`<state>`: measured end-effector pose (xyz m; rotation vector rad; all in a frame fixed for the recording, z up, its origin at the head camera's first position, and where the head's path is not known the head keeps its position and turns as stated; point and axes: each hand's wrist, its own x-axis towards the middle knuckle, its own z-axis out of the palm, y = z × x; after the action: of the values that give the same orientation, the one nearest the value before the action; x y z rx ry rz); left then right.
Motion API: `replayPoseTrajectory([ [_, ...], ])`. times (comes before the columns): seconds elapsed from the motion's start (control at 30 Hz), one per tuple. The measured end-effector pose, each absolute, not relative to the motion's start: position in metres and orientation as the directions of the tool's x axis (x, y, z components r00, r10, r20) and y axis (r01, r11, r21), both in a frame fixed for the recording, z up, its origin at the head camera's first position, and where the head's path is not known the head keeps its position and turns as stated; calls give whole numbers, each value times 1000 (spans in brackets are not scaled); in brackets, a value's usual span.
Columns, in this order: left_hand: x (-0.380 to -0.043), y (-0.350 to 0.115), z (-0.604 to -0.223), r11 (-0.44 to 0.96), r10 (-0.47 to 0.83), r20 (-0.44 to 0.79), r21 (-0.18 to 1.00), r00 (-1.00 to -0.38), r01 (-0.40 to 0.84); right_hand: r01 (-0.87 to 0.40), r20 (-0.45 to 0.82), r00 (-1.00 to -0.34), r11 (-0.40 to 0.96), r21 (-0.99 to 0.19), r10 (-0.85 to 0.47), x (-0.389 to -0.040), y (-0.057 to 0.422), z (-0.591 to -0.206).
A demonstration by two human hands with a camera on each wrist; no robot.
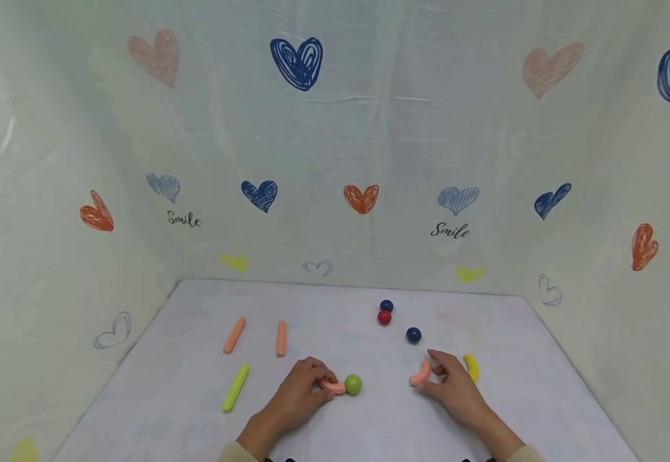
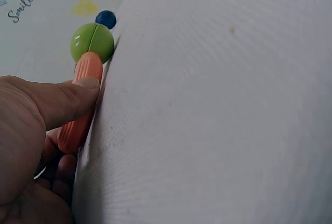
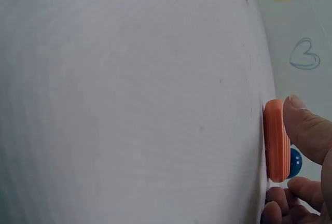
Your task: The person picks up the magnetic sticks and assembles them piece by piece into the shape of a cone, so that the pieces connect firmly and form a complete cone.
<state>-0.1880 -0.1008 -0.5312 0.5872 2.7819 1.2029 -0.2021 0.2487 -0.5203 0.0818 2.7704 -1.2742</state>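
My left hand (image 1: 303, 393) pinches a curved orange stick (image 2: 82, 102) between thumb and fingers. One end of that stick meets a green ball (image 1: 353, 384), which has a seam round it in the left wrist view. To the right, my right hand (image 1: 455, 389) holds another curved orange stick (image 1: 421, 373) low at the table, thumb by one end and fingers by the other. Fine ridges run along this stick in the right wrist view. A curved yellow stick (image 1: 471, 367) lies just behind the right hand, partly covered by it.
On the left of the table (image 1: 156, 385) lie two straight orange sticks (image 1: 233, 335) and a straight yellow-green stick (image 1: 235, 388). Farther back, a red ball (image 1: 384, 317) sits against a blue ball (image 1: 387, 305). Another blue ball (image 1: 413, 335) is beyond the right hand. Heart-printed sheets surround the table.
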Motion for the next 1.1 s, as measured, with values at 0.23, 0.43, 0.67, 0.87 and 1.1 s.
replayPoseTrajectory([
  [0.23, -188, -103, -533, 609, 365, 112, 722, -924, 328, 70, -83, -996, 699, -712, 15, -204, 242, -523],
  [0.43, -186, -103, -534, 601, 363, 117, 728, -924, 329, 67, -61, -998, 722, -688, 35, -205, 238, -525],
  [0.67, -186, -103, -534, 600, 367, 136, 721, -920, 346, 75, -46, -997, 722, -687, 60, -204, 234, -529],
  [0.87, -187, -104, -534, 594, 372, 156, 717, -915, 364, 72, -35, -997, 746, -662, 65, -204, 231, -529],
  [1.1, -188, -103, -533, 594, 377, 149, 719, -914, 362, 54, -29, -998, 761, -647, 47, -204, 232, -527],
])
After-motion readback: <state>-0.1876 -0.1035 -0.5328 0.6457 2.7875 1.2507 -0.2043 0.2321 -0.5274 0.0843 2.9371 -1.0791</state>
